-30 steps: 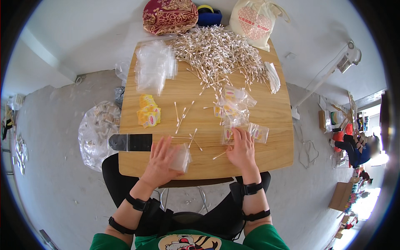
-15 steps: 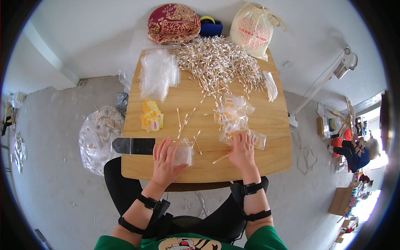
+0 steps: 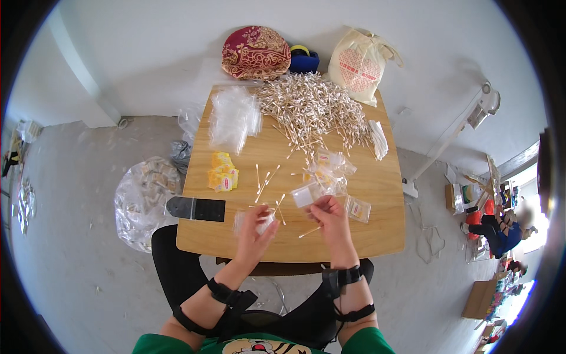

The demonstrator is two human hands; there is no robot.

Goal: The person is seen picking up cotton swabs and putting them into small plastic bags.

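On the bench (image 3: 377,236) lie yellow packets (image 3: 223,179) and a black strip (image 3: 196,209) at its left edge. Behind it sit a red patterned cushion (image 3: 255,53), a blue tape holder (image 3: 303,60) and a cream drawstring bag (image 3: 359,66) — a clear sack (image 3: 144,197) rests on the floor (image 3: 76,283).

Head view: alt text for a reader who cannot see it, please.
Seated at a wooden table, a person's left hand holds a small clear bag while the right hand holds another. A heap of cotton swabs lies beyond.
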